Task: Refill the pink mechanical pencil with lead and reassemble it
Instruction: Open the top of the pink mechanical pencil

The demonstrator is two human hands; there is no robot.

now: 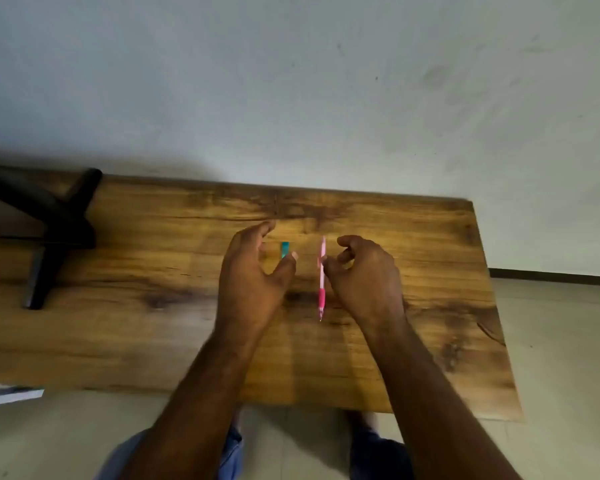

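Note:
The pink mechanical pencil [322,277] lies lengthwise on the wooden table [413,306], tip pointing toward me, between my two hands. A small teal lead case [284,249] lies to its left. My left hand [253,271] hovers with straight fingers, its thumb tip right at the near end of the teal case. My right hand [364,271] is just right of the pencil with loosely curled fingers; its thumb tip touches the pencil's side near the middle. No finger wraps around the pencil.
A black stand with crossed legs [56,233] sits on the table's left part. The table's far edge meets a grey wall. The right edge drops to a tiled floor [561,341]. My knees show below the near edge.

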